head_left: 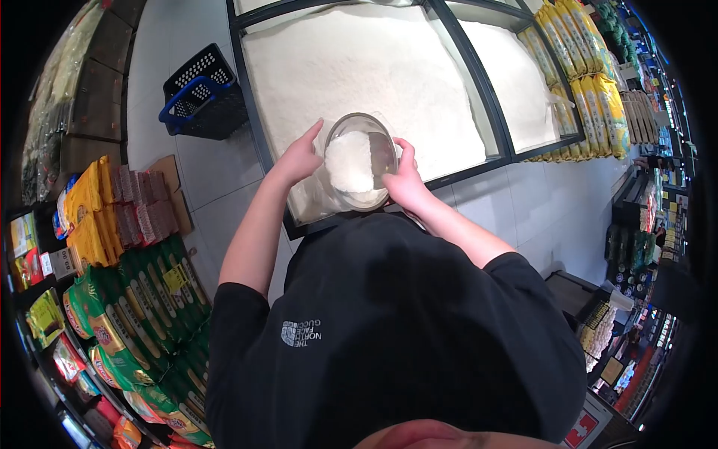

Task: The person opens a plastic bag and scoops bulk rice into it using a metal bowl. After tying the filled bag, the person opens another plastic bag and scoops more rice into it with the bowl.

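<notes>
A round metal bowl is held tilted over the near edge of a bin, with white rice-like grain in it. My right hand grips the bowl's right rim, thumb on the inside. At the bowl's left side, my left hand has its index finger stretched out and the other fingers curled closed. They seem to pinch thin clear plastic, apparently a bag, around the bowl's left and lower side. Its exact outline is hard to make out. Below and beyond the bowl spreads a bed of white grain.
A dark frame divides the grain bins. A black basket with a blue handle stands on the floor at left. Yellow packs are stacked at the far right. Green bags and orange packs fill the left shelves.
</notes>
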The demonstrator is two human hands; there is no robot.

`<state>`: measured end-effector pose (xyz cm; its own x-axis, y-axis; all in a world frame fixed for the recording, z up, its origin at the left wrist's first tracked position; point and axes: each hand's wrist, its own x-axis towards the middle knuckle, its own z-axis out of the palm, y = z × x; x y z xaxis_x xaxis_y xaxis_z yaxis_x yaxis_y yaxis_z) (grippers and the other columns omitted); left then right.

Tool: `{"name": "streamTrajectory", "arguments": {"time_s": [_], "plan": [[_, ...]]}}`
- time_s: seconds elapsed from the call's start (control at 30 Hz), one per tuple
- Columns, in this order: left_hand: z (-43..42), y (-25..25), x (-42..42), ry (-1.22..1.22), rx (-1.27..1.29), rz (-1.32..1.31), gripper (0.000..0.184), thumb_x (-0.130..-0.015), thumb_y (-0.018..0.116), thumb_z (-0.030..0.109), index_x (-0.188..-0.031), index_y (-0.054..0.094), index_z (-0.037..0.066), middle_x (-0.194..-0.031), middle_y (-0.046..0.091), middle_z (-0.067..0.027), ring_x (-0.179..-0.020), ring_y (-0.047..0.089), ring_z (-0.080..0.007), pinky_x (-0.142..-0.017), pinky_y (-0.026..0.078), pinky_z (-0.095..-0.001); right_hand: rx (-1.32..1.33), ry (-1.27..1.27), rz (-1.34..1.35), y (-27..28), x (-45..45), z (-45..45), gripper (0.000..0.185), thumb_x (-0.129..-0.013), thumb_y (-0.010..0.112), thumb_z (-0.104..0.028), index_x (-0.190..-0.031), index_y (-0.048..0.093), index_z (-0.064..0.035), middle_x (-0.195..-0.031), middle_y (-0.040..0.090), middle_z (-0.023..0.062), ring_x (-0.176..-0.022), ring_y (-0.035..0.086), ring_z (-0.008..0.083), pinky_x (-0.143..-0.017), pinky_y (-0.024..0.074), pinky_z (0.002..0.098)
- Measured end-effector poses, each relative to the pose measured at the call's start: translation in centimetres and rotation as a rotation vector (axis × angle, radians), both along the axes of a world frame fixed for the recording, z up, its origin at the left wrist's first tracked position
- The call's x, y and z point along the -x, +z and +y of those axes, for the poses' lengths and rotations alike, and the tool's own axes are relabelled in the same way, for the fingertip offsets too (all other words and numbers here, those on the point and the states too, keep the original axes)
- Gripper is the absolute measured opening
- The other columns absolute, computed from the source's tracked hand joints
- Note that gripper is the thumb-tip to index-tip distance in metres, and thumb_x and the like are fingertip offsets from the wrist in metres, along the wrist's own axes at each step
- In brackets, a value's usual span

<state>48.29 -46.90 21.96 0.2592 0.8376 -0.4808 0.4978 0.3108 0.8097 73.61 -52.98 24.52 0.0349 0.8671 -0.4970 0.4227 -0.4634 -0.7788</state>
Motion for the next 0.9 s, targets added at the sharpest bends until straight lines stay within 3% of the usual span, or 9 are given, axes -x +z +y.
{"name": "streamTrajectory", "arguments": {"time_s": [0.03,0.13,0.27,0.4,0.5,0.6,0.8,0.9], "plan": [[-0.2,-0.5,-0.2,0.029,0.013,-0.048,0.095,-0.078,0.054,-0.007,-0.165,0.025,0.018,-0.070,0.051,-0.0022,-0.057,0.050,-0.0118,-0.054,0.047,-0.0300,-0.034,-0.001,-0.088,-0.2,0.7,-0.2,0.087,-0.081,0.056,0.004,-0.156,0.018,-0.0164,-0.137,0.039,0.0275,-0.125,0.049,0.0381,-0.099,0.0509,0.0446],[-1.1,-1.6,-1.2,0.119,0.036,-0.172,0.096,-0.080,0.056,-0.007,-0.166,0.021,0.016,-0.071,0.051,-0.0012,-0.055,0.049,-0.0111,-0.052,0.046,-0.0288,-0.072,-0.012,-0.098,0.2,2.7,-0.5,0.088,-0.080,0.056,0.004,-0.156,0.017,-0.0158,-0.141,0.033,0.0318,-0.131,0.040,0.0430,-0.111,0.0390,0.0489],[-2.2,-3.3,-2.3,0.232,0.010,-0.255,0.097,-0.081,0.058,-0.008,-0.166,0.017,0.013,-0.072,0.052,-0.0013,-0.056,0.049,-0.0108,-0.051,0.046,-0.0277,-0.417,0.164,-0.251,-2.0,4.4,-1.9,0.088,-0.079,0.052,0.008,-0.156,0.014,-0.0124,-0.138,0.031,0.0343,-0.125,0.044,0.0497,-0.112,0.0398,0.0467],[-2.9,-3.6,-2.0,0.312,0.028,-0.281,0.099,-0.080,0.060,-0.006,-0.166,0.015,0.013,-0.074,0.055,-0.0030,-0.059,0.053,-0.0119,-0.053,0.048,-0.0291,-0.355,0.157,-0.339,-1.7,6.1,-2.5,0.086,-0.080,0.056,0.008,-0.155,0.021,-0.0130,-0.138,0.029,0.0292,-0.116,0.051,0.0514,-0.102,0.0488,0.0467],[-3.3,-3.8,-1.6,0.341,0.034,-0.294,0.100,-0.080,0.061,-0.005,-0.166,0.014,0.013,-0.076,0.057,-0.0043,-0.061,0.055,-0.0129,-0.053,0.049,-0.0305,-0.459,0.240,-0.507,-1.3,7.0,-3.3,0.078,-0.082,0.060,0.003,-0.153,0.030,-0.0131,-0.134,0.034,0.0330,-0.102,0.054,0.0523,-0.086,0.0545,0.0547],[-4.2,-3.4,-1.1,0.354,0.052,-0.320,0.100,-0.081,0.060,-0.007,-0.166,0.012,0.013,-0.078,0.056,-0.0042,-0.062,0.055,-0.0131,-0.053,0.049,-0.0297,-0.580,0.313,-0.578,-1.4,7.1,-3.9,0.077,-0.084,0.062,0.000,-0.152,0.031,-0.0165,-0.134,0.034,0.0323,-0.107,0.054,0.0536,-0.085,0.0555,0.0556],[-5.1,-2.9,-0.2,0.374,0.070,-0.332,0.100,-0.082,0.060,-0.009,-0.166,0.010,0.011,-0.077,0.053,-0.0019,-0.063,0.052,-0.0114,-0.054,0.048,-0.0280,-0.602,0.300,-0.547,-1.5,6.4,-3.9,0.080,-0.082,0.062,0.003,-0.153,0.031,-0.0183,-0.136,0.033,0.0304,-0.109,0.053,0.0532,-0.087,0.0549,0.0556],[-5.4,-3.3,0.4,0.366,0.044,-0.310,0.099,-0.082,0.060,-0.007,-0.166,0.011,0.012,-0.077,0.053,-0.0017,-0.063,0.052,-0.0111,-0.054,0.047,-0.0276,-0.533,0.153,-0.401,-1.2,5.2,-3.2,0.086,-0.075,0.058,0.010,-0.154,0.030,-0.0133,-0.137,0.035,0.0267,-0.116,0.054,0.0472,-0.099,0.0511,0.0486]]}}
